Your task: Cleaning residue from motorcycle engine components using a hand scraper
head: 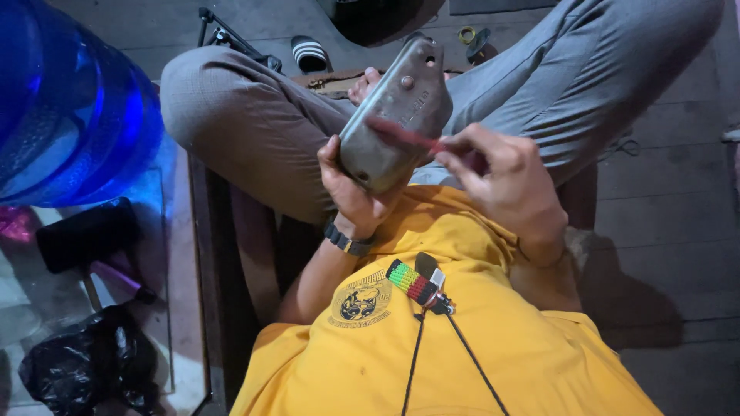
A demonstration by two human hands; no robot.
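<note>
From my feed, the left hand [351, 192] is wrapped around the lower end of a grey metal cover [397, 112], holding it up over the lap, just above the crossed legs in grey trousers [254, 123]. My right hand [501, 181] is pinched on a thin red brush [405, 136], its tip lying across the cover's face. Big blue water jug [69, 108] sits off to the left, a striped sandal [310, 52] up on the wooden floor [663, 185].
</note>
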